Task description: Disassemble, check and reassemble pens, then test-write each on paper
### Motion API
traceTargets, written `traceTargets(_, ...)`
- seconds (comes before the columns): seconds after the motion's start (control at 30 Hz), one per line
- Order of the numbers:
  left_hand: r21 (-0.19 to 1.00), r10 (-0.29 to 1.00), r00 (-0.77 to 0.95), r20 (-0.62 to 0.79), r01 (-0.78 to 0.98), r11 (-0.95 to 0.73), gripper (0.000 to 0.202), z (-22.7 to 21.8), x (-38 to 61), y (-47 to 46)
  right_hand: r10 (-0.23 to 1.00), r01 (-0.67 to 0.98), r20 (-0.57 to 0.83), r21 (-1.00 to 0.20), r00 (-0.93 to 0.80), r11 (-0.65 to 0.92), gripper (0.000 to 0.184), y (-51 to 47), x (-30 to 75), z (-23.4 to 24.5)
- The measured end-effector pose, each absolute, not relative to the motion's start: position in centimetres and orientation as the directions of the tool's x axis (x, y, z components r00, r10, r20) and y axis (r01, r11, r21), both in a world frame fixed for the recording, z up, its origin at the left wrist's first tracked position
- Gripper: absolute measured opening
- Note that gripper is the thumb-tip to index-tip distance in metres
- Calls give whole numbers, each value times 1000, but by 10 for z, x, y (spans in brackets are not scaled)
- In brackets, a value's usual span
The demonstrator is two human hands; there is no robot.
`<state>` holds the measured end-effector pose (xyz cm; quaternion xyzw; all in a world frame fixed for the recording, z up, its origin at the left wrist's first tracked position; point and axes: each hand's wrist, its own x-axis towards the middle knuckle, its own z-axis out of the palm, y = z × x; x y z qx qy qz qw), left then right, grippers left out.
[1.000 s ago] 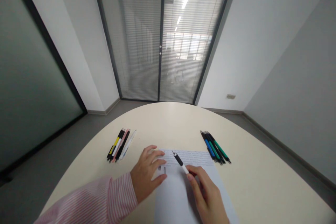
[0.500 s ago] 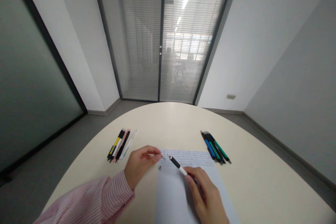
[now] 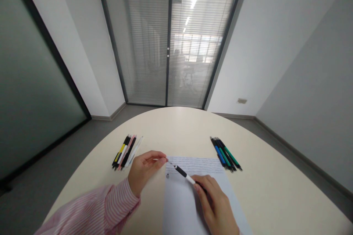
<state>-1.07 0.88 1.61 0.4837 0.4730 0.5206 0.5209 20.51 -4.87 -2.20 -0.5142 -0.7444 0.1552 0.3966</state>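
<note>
My right hand [image 3: 216,202] is wrapped round a pen [image 3: 190,180] with a black grip and a white barrel, held at a slant above the paper, its front end up and to the left. Thumb and fingers of my left hand [image 3: 147,167] pinch a small thin piece [image 3: 170,163], too small to name for sure. This piece meets the pen's front end, or lies very close to it. Below them, a small dark and silvery part [image 3: 167,176] rests on the paper [image 3: 182,205], which has lines of writing across its top.
On the left of the round table [image 3: 176,125] lies a row of pens [image 3: 125,152] in yellow, white, pink and black. Another group of pens [image 3: 226,154], blue, green and black, lies on the right. Beyond the table stands a glass partition [image 3: 168,80] with blinds.
The pen's front end has moved slightly down and left, closing the gap to the small thin piece. My left hand has shifted a little up and left.
</note>
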Motion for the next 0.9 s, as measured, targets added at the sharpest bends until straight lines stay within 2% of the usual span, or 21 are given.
traceTargets(0.1,999,997,58,52,1,-52,17,14,-11,7,884,647,441,-631,-155,428,20,-49,205,-23)
traceTargets(0.2,975,971,152,183,95,-199,12,8,-11,7,884,646,435,-627,-174,435,21,-49,206,-22)
traceTargets(0.3,942,923,249,292,92,-323,6,3,-10,9,885,642,417,-624,-208,446,23,-50,206,-21)
traceTargets(0.37,942,913,282,296,71,-328,6,1,-10,9,881,637,418,-622,-220,455,23,-50,206,-20)
traceTargets(0.43,955,920,292,260,61,-289,13,1,-10,9,876,635,429,-618,-220,463,23,-51,206,-19)
traceTargets(0.5,958,925,293,240,80,-274,30,1,-11,8,873,637,440,-615,-211,464,22,-51,206,-20)
traceTargets(0.57,918,911,304,278,193,-345,41,0,-12,8,869,642,458,-613,-187,461,21,-51,207,-21)
traceTargets(0.67,733,855,363,371,450,-510,31,-3,-14,8,860,660,494,-606,-126,445,19,-49,207,-23)
traceTargets(0.73,644,840,405,362,542,-539,22,-5,-15,9,849,676,520,-593,-92,437,18,-49,206,-24)
traceTargets(0.8,626,844,436,312,574,-527,15,-6,-15,9,842,695,535,-577,-77,430,19,-48,207,-23)
traceTargets(0.9,683,870,415,266,556,-474,10,-4,-15,10,837,729,540,-539,-86,422,20,-47,212,-19)
